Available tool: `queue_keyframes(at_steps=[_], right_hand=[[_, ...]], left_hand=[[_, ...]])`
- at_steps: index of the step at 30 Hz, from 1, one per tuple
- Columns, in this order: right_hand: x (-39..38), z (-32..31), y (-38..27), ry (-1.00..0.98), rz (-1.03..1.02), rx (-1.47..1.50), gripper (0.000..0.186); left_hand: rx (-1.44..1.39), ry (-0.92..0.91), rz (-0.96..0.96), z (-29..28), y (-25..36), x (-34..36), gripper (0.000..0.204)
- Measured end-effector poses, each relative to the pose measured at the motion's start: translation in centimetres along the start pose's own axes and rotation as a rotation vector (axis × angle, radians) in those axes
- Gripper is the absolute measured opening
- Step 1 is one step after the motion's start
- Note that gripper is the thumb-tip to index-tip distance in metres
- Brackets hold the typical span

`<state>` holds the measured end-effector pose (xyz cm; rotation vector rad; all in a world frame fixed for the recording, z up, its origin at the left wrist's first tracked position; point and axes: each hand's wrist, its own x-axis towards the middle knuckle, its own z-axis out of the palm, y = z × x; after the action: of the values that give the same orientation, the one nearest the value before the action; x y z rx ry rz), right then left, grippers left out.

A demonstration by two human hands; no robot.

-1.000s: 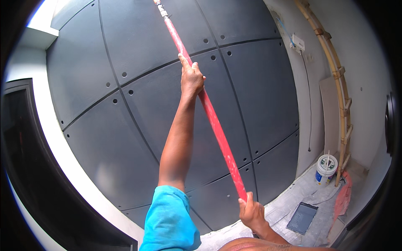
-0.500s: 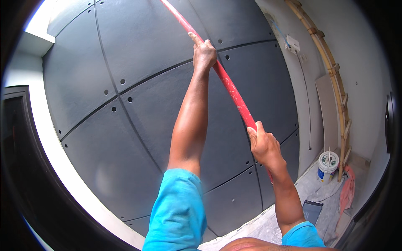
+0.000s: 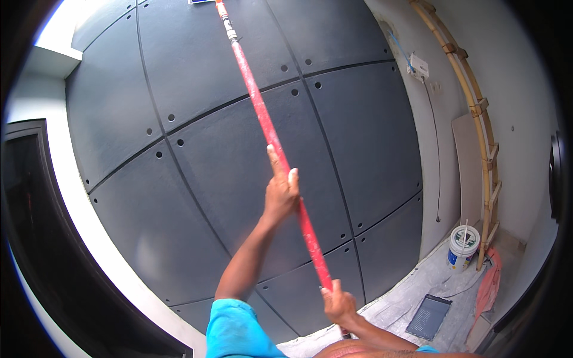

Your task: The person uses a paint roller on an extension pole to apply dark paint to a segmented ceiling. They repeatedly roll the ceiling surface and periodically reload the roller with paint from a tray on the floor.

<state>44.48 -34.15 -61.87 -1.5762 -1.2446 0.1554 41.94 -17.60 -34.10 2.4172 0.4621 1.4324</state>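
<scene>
A long red pole (image 3: 258,101) runs diagonally across the view to a white and orange coupling (image 3: 227,24) near the top edge, where part of a head piece shows, mostly cut off. My left hand (image 3: 282,192) grips the pole about midway, its forefinger lying along the shaft. Lower down, my right hand (image 3: 339,304) is closed around the same pole, near the bottom of the frame. Behind both hands stands a dark grey wall (image 3: 227,185) of large panels with grooves and round holes at their corners.
At the right, a bamboo ladder (image 3: 486,137) leans beside a board (image 3: 465,179) and a white box (image 3: 418,67) with wires. A bucket (image 3: 464,244), a paint tray (image 3: 428,317) and pink cloth (image 3: 491,274) lie on the sheeted floor (image 3: 385,325). A dark-framed opening (image 3: 36,209) is at left.
The pole first rose, then came back down, its coupling showing again at the top. Both hands went up and have since dropped, my left hand now well lower than in both earlier frames.
</scene>
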Motion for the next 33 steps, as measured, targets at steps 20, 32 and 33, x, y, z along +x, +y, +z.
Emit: queue_keyframes(at_steps=[20, 32, 33], right_hand=[[14.2, -9.9, -7.8, 0.208, -0.194, 0.032, 0.030], [14.5, -12.3, -8.3, 0.214, -0.193, -0.026, 0.030], [15.8, -13.4, -8.9, 0.260, -0.212, -0.060, 0.030]], left_hand=[[0.196, 0.285, 0.124, -1.5, 3.4, 19.7, 0.080], [0.116, 0.329, 0.162, -0.9, 4.9, 21.3, 0.079], [0.135, 0.312, 0.123, -1.2, 6.1, 22.8, 0.081]])
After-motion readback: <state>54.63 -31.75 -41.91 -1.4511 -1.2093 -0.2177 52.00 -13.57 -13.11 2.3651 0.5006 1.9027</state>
